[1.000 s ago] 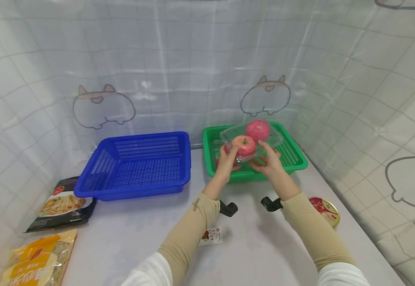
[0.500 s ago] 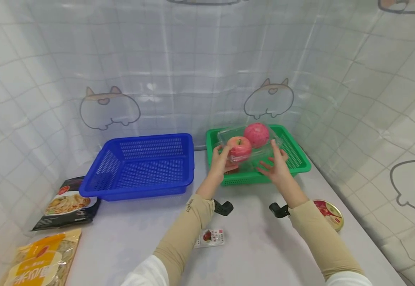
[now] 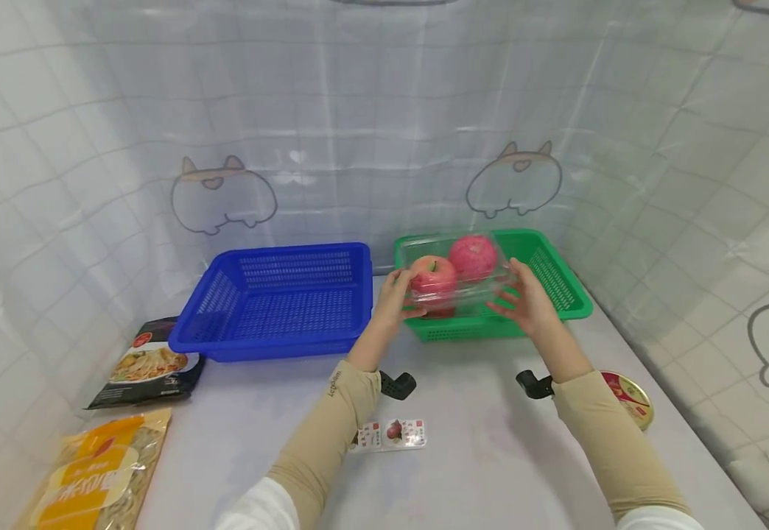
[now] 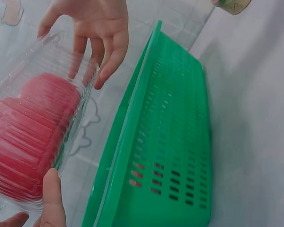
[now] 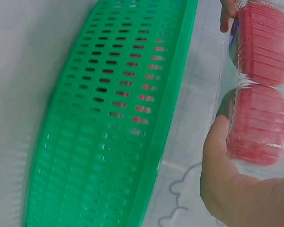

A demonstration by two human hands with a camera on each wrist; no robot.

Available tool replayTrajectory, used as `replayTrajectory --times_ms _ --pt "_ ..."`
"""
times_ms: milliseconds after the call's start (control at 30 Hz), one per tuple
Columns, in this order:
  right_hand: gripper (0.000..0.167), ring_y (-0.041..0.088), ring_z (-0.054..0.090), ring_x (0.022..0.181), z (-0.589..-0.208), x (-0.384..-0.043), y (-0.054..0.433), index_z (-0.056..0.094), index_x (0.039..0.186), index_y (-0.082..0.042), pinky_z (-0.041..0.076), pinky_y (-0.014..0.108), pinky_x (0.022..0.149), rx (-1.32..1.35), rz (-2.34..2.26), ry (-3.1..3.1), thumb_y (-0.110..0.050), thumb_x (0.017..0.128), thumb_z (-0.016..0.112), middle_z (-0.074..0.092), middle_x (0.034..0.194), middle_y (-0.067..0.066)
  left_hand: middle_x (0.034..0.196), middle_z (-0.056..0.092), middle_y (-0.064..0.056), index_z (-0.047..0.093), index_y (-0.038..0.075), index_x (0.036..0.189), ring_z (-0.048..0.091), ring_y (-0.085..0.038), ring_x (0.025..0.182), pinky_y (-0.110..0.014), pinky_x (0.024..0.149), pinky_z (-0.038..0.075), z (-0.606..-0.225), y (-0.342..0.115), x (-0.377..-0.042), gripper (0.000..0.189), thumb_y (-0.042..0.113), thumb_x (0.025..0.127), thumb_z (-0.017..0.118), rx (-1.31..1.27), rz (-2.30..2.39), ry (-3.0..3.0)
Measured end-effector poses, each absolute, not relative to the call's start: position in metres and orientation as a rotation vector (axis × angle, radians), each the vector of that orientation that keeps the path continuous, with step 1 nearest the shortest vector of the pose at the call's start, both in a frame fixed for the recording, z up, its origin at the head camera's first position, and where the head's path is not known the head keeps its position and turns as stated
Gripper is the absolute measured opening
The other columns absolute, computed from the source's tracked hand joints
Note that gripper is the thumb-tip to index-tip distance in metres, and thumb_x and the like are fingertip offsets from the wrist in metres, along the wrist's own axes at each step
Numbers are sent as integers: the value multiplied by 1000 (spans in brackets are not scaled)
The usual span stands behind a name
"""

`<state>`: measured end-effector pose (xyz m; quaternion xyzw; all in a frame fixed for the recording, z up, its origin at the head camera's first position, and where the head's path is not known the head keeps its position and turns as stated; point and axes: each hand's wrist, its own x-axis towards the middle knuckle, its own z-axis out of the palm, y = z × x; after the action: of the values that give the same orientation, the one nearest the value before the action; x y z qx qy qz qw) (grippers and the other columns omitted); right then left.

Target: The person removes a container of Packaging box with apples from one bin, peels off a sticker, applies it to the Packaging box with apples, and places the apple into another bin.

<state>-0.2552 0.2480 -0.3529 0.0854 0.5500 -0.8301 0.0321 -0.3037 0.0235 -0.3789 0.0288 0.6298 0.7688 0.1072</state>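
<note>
A clear plastic box (image 3: 471, 293) is held up over the near side of the green basket (image 3: 560, 272). Inside it sit a red apple (image 3: 432, 278), stem up, and a pinker round fruit (image 3: 473, 256) beside it. My left hand (image 3: 390, 303) grips the box's left end, its thumb (image 4: 52, 198) against the side in the left wrist view. At the opposite end my right hand (image 3: 532, 300) holds the box, with the thumb (image 5: 217, 142) along its edge in the right wrist view. Through the basket's slots, something red shows inside.
Left of the green basket stands a blue basket (image 3: 278, 346). A black food packet (image 3: 152, 364) and a yellow bag (image 3: 93, 471) lie at far left. Small printed cards (image 3: 403, 434) lie in front; a round tin (image 3: 630, 397) sits by the right sleeve.
The box has shifted a little left relative to the green basket and levelled out. My right hand has moved from the front of the box to its right end.
</note>
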Motion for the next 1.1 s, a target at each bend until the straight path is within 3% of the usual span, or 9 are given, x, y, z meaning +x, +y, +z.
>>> replayTrajectory --times_ms 133,400,567,833,1100 --pt "21 20 42 105 -355 -252 241 44 110 -23 43 39 95 246 -2521 1680 -36 94 50 41 114 -2 126 48 -14 27 10 142 59 -22 83 -34 69 55 -381 10 -298 66 39 88 50 91 2238 1891" --pt "15 21 51 97 -364 -245 229 47 106 -20 47 40 90 174 -2449 1676 -30 95 50 42 111 -1 126 50 -18 25 8 142 61 -19 75 -41 74 54 -383 -17 -283 67 40 89 50 82 2179 1975" --pt "18 19 54 93 -368 -236 219 45 110 -17 48 40 88 107 -2398 1686 -28 96 47 45 110 -1 124 49 -21 23 7 138 63 -21 79 -37 68 55 -388 -33 -269 64 39 89 49 76 2175 1988" --pt "28 17 54 98 -376 -216 208 37 119 -12 46 46 91 8 -2313 1729 -25 96 44 44 112 0 125 43 -24 24 2 131 58 -39 103 -42 70 55 -391 -52 -241 57 34 91 48 141 2149 2010" --pt "45 21 52 101 -388 -194 197 27 131 -4 44 51 90 15 -2243 1711 -20 92 45 43 114 5 126 43 -24 23 4 130 57 -35 105 -42 74 54 -400 -72 -211 56 35 92 49 113 2086 1986"
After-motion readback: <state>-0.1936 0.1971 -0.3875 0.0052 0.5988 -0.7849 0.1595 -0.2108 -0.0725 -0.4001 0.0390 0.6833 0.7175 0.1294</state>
